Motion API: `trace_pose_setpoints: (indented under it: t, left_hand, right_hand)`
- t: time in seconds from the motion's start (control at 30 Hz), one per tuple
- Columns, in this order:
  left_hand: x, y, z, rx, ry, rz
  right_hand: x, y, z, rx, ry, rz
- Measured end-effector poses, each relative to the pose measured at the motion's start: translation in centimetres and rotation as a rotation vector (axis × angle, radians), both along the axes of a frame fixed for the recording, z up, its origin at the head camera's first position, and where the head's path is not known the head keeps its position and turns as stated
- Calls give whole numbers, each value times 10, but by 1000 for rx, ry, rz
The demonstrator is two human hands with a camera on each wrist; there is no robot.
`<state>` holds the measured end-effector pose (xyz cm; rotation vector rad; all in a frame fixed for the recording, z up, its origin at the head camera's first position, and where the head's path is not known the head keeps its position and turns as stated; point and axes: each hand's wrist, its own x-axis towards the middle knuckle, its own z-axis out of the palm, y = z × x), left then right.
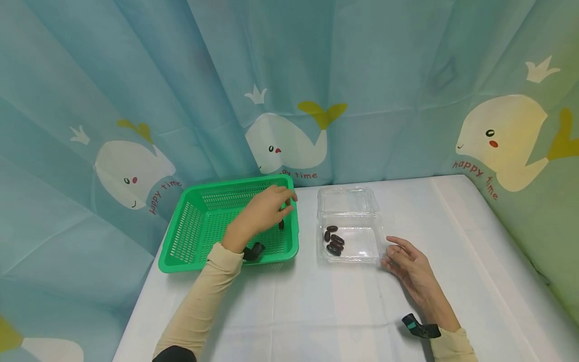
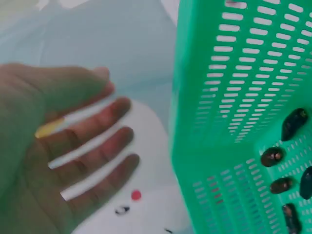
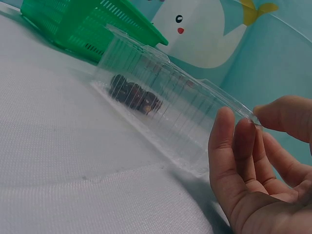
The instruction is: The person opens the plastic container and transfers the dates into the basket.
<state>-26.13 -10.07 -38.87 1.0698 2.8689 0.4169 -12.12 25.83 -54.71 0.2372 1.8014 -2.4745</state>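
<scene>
My left hand (image 1: 260, 213) is over the right side of a green plastic basket (image 1: 192, 189). In the left wrist view its fingers are extended, apart and hold nothing, beside the basket wall. Several dark brown oval dates (image 2: 294, 124) lie in the basket, one date (image 1: 281, 224) showing just below the hand in the head view. My right hand (image 1: 413, 274) pinches the near right rim of a clear plastic clamshell box (image 3: 190, 129) between thumb and fingers. The box's lid (image 1: 346, 200) is folded back. Several dates (image 1: 335, 246) sit in its left half.
Basket and box stand side by side on a white-covered table (image 1: 325, 311), near its back edge. Behind them hangs a blue whale-print curtain (image 1: 384, 90). A black strap (image 1: 420, 328) is worn on the right wrist.
</scene>
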Motion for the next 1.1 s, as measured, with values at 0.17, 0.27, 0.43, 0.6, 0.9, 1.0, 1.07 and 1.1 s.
trace_pose_setpoints:
  t: [0.17,0.27,0.43,0.6,0.9,1.0,1.07,1.1]
  left_hand:
    - [-6,17,-2,-72,103,-208]
    - [-8,28,-2,-134,174,-321]
    - [-12,50,-7,-240,246,-472]
    - [-13,69,-11,-344,243,-565]
    - [-14,104,-20,-492,182,-659]
    - [-14,113,-24,-532,145,-684]
    - [-13,119,-27,-565,136,-695]
    - [-13,121,-28,-582,135,-698]
  right_hand:
    - [0,1,0,-18,15,8]
    - [1,1,0,-17,17,9]
    - [1,1,1,-15,12,5]
    - [1,2,0,-14,14,5]
    - [1,2,-1,-22,38,15]
    - [1,2,0,-21,36,18]
    - [1,2,1,-21,34,22]
    - [1,2,1,-22,33,23]
